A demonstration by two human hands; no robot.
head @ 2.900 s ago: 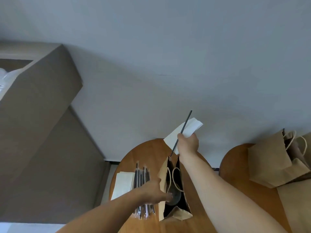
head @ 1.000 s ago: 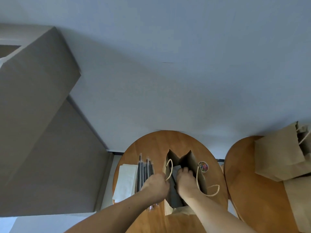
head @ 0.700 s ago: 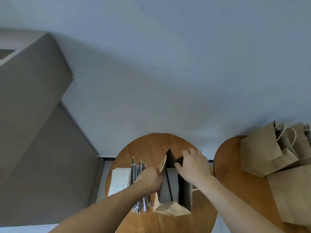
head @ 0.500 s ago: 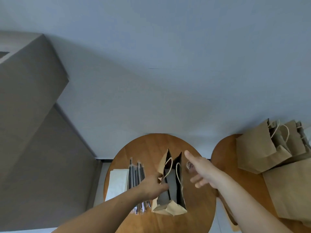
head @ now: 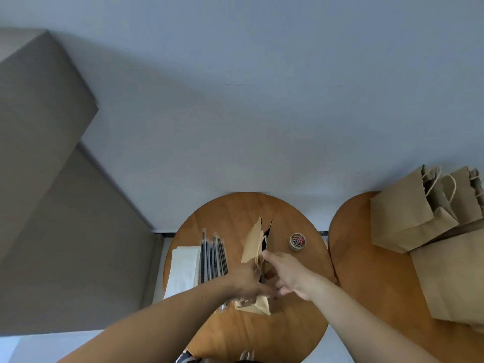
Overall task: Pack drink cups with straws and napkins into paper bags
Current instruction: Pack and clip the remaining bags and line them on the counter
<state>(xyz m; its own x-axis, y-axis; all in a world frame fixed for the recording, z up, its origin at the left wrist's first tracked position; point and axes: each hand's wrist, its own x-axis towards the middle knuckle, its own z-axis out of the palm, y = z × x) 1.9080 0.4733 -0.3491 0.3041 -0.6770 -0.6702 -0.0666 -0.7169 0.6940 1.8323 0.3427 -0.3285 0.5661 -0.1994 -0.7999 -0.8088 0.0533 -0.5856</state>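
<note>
Unmarked paper bag (head: 253,242) — both hands (head: 248,280) at it

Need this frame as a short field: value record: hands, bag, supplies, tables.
left hand: gripping the near left side of the paper bag
right hand: at the bag's right side, fingers pinching its top edge
bag state: upright on the round table, mouth pressed nearly shut
bag contents: not visible
straws: black, lying in a row left of the bag
napkins: white stack left of the straws
clip tub: right of the bag, apart from it
second table: more brown paper bags
</note>
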